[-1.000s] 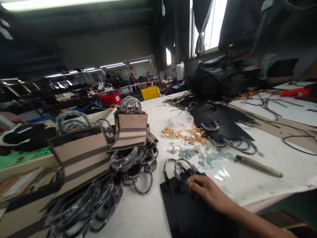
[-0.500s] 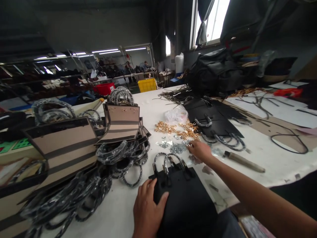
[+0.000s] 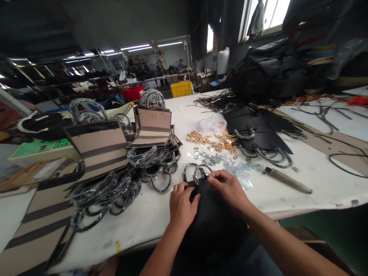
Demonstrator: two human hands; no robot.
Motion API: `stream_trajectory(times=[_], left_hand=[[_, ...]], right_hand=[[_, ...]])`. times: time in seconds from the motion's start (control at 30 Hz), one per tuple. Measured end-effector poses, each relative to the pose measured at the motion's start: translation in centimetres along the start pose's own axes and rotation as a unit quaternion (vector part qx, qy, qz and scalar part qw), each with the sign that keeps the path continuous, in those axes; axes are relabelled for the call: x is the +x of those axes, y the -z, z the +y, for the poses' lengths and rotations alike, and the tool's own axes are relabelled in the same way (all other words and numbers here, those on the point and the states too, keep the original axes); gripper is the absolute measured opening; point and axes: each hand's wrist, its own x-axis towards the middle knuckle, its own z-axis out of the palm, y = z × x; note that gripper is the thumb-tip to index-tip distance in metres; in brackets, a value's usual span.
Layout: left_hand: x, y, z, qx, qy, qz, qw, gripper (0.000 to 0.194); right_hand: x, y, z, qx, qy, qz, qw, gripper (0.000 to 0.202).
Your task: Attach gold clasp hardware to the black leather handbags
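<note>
A black bag panel [image 3: 214,214] with two plastic-wrapped ring handles [image 3: 190,173] lies at the table's front edge, partly over my lap. My left hand [image 3: 184,203] grips its upper left edge beside the handle base, thumb on top and fingers bent over the side. At the handle base on the right, the thumb and forefinger of my right hand [image 3: 227,188] are pinched together against the panel; whatever they hold is too small to make out. Beyond the panel lie loose flat silver metal plates [image 3: 238,168] and a pile of gold-coloured metal fittings [image 3: 225,142].
Stacked beige-lined bag panels [image 3: 100,143] with wrapped handles fill the left side. To the right are a wooden-handled tool [image 3: 289,181] and more black panels [image 3: 261,134]. A clear plastic bag [image 3: 213,123] sits behind the fittings. Farther back stands a yellow crate [image 3: 181,89].
My right hand has moved from the silver plates back to the handle base, its fingers pinched. My left hand stays on the panel's edge. The view has shifted.
</note>
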Motion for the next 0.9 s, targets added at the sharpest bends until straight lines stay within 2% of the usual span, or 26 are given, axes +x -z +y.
stream_trajectory(times=[0.1, 0.17, 0.3, 0.43, 0.5, 0.53, 0.63, 0.7, 0.8, 0.9], left_hand=[[0.1, -0.7, 0.0, -0.045, 0.01, 0.012, 0.999, 0.012], [-0.3, -0.9, -0.1, -0.086, 0.012, 0.037, 0.996, 0.012], [-1.4, -1.2, 0.2, -0.18, 0.013, 0.112, 0.977, 0.009], [-2.2, -2.1, 0.7, -0.264, 0.074, 0.159, 0.948, 0.003], [-2.4, -2.6, 0.8, -0.332, 0.138, 0.161, 0.919, 0.01], [-2.5, -2.8, 0.9, -0.382, 0.178, 0.158, 0.893, 0.015], [-2.5, -3.0, 1.4, -0.519, 0.286, 0.153, 0.791, 0.032], [-2.6, -2.8, 1.7, -0.567, 0.32, 0.164, 0.741, 0.04], [-2.7, -2.4, 2.0, -0.613, 0.312, 0.148, 0.711, 0.04], [-2.8, -2.1, 1.8, -0.616, 0.308, 0.134, 0.712, 0.038]], right_hand=[[-2.6, -3.0, 2.0, 0.055, -0.027, -0.02, 0.998, 0.037], [-3.2, -3.9, 3.0, 0.062, -0.026, -0.011, 0.998, 0.038], [-3.5, -3.8, 3.2, 0.066, -0.01, -0.01, 0.998, 0.036], [-4.0, -3.8, 2.7, 0.046, 0.004, -0.005, 0.999, 0.033], [-4.3, -4.0, 2.5, 0.022, 0.012, -0.004, 1.0, 0.031], [-4.3, -4.1, 2.5, 0.005, 0.017, -0.005, 1.0, 0.029], [-4.4, -4.4, 2.6, -0.039, 0.034, -0.007, 0.999, 0.024], [-4.4, -4.6, 2.8, -0.052, 0.04, -0.006, 0.998, 0.022], [-4.4, -4.7, 3.4, -0.066, 0.054, -0.003, 0.996, 0.022], [-4.4, -4.7, 3.8, -0.102, 0.085, 0.001, 0.991, 0.025]])
